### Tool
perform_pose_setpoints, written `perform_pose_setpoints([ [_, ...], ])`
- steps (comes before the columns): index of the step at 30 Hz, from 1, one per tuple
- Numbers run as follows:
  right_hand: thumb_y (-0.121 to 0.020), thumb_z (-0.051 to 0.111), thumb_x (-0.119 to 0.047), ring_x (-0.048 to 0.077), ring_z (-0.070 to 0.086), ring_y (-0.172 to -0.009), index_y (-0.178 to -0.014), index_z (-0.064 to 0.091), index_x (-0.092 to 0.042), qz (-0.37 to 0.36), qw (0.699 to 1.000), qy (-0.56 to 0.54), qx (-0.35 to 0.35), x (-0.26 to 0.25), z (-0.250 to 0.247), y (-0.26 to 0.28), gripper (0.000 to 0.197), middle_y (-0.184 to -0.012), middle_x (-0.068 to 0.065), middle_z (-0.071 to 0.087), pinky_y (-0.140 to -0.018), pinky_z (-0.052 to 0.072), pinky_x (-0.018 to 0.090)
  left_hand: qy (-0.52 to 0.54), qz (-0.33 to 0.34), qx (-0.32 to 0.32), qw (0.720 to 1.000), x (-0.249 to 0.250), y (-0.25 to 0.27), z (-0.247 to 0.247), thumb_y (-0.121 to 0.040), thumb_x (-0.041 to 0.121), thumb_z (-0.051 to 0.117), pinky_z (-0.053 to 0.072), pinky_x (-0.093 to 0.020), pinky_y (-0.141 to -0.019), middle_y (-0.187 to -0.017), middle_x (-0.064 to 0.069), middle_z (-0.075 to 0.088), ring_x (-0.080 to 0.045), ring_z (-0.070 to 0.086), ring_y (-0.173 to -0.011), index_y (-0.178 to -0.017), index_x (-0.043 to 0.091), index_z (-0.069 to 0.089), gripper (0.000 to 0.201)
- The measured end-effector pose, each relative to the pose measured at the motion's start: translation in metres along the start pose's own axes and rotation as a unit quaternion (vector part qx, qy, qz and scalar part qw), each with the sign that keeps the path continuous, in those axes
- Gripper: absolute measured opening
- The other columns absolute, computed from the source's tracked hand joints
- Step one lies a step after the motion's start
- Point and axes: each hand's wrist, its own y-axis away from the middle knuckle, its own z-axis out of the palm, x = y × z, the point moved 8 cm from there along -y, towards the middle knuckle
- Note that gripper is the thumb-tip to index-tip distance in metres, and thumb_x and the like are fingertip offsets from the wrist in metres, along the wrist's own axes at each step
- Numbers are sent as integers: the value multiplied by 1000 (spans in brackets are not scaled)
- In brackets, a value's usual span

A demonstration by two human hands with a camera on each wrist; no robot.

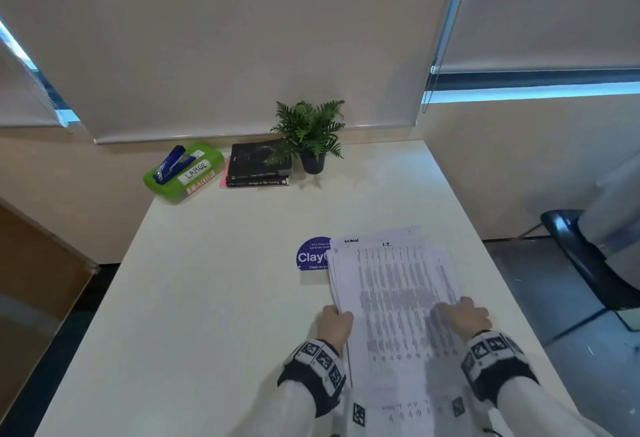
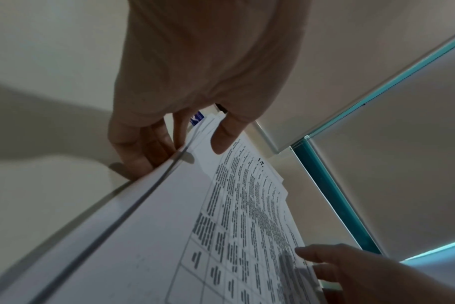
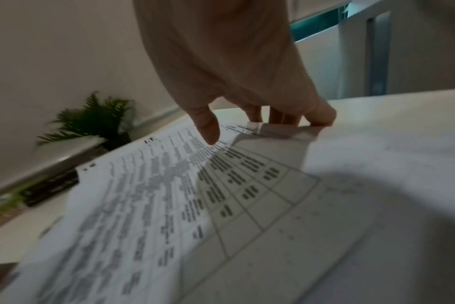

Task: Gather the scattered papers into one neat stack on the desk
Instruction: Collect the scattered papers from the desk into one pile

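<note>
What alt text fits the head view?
Both hands grip a loose pile of printed papers on a white desk, left hand at its left edge, right hand at its right. Sheets still fan unevenly, covering part of a blue round sticker.

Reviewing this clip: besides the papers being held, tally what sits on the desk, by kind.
Black books, stacked: 2
Potted fern: 1
Green box: 1
Blue stapler, on the box: 1
Round blue sticker: 1
Total: 6

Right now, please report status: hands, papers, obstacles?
Left hand grips the papers at the left edge; right hand grips the right edge. Far edges still uneven. Blue sticker partly under them; nothing blocks.
</note>
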Motion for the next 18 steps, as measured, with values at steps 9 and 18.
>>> perform_pose_setpoints([
  [9,-92,50,-18,32,53,-108,-135,44,-10,-94,961,-185,-180,-78,82,31,44,-129,18,51,-94,47,46,-7,-78,179,981,-50,-15,-127,-87,21,49,42,-41,-101,-134,-22,44,-37,49,-119,-133,1,38,52],
  [18,-86,61,-12,22,51,-88,-102,61,-8,-109,963,-230,-88,-89,90,33,17,-94,8,57,-79,38,24,30,-14,220,975,-54,-22,-157,-92,13,46,44,-36,-98,-128,-16,60,-34,56,-115,-129,6,54,38],
])
